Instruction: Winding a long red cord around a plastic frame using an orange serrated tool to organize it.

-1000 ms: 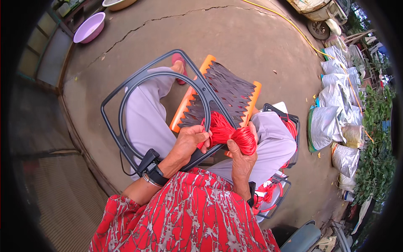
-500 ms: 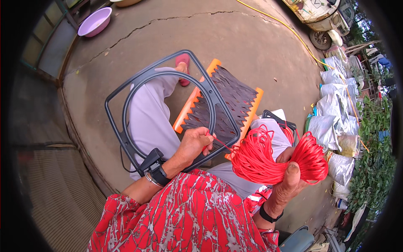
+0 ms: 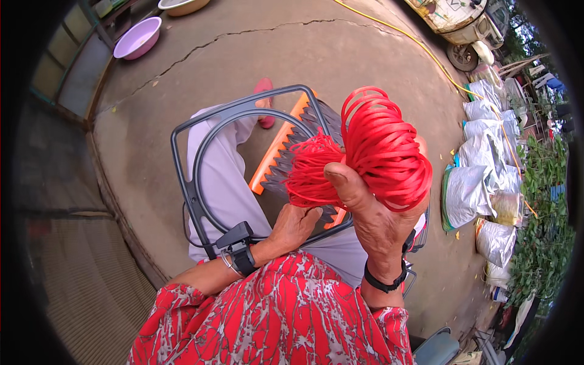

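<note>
"Head view: where is the red cord (image 3: 392, 155)?"

"On the right, held up above the lap. It blocks the view of the right side of the grey frame (image 3: 193, 196) and much of the orange-edged rack (image 3: 275, 147) on the far side."

"And the grip?"

"The right hand (image 3: 384, 222) is closed around the bundle, its thumb pressed across the narrow waist. The other fingers are mostly hidden behind the loops. The left hand (image 3: 295, 226) is curled just on the near side of the bundle's left end, over the near part of the frame. I can't tell whether it pinches a strand, holds the frame or holds nothing."

"How would the cord handle?"

"I'd judge it light, soft and a bit springy, with a smooth, shiny surface that may slide. It hardly looks fragile; tangling seems the bigger risk. The waist is the best place to take hold, since the loops could spread if grabbed by one end. The frame looks stiff, so any bar should serve."

"Which way does the bundle point?"

"Its long axis runs roughly left to right, the right end a little farther off. Fat round loops bulge out to the right of the thumb. Looser, finer-looking strands fan out to the left, over the rack."
</note>
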Demonstrator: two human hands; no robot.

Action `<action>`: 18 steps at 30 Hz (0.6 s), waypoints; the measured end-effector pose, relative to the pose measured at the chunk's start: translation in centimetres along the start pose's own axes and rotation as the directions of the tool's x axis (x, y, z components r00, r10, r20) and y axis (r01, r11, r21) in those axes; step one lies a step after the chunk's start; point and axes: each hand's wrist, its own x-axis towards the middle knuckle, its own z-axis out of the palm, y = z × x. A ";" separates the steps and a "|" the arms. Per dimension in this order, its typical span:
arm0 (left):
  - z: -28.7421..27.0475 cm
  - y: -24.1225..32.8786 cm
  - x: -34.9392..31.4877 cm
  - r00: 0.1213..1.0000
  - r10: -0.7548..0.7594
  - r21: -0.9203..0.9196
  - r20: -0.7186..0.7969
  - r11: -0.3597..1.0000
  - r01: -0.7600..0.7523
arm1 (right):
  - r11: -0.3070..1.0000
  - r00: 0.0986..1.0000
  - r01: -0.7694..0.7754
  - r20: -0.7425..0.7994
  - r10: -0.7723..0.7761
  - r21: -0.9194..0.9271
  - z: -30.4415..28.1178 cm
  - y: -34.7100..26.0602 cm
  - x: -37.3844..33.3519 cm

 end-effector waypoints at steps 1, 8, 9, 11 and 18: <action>-0.5 -1.9 -0.2 0.996 -0.054 0.098 0.072 0.994 0.047 | 0.985 0.986 0.159 0.065 -0.155 -0.068 0.0 1.1 0.5; -1.1 1.0 0.0 0.896 -0.374 -0.307 0.237 0.846 0.435 | 0.891 0.843 0.454 0.321 -0.432 0.006 0.8 6.9 2.1; -1.1 1.4 0.3 0.869 -0.425 -0.280 0.254 0.828 0.486 | 0.886 0.825 0.463 0.362 -0.434 0.009 1.0 7.8 2.0; -1.0 2.1 0.5 0.839 -0.474 -0.249 0.268 0.807 0.536 | 0.888 0.793 0.460 0.443 -0.419 0.017 1.4 9.8 1.7; -1.4 2.2 0.7 0.787 -0.559 -0.224 0.260 0.758 0.613 | 0.767 0.669 0.596 0.675 -0.312 -0.236 1.9 14.4 0.8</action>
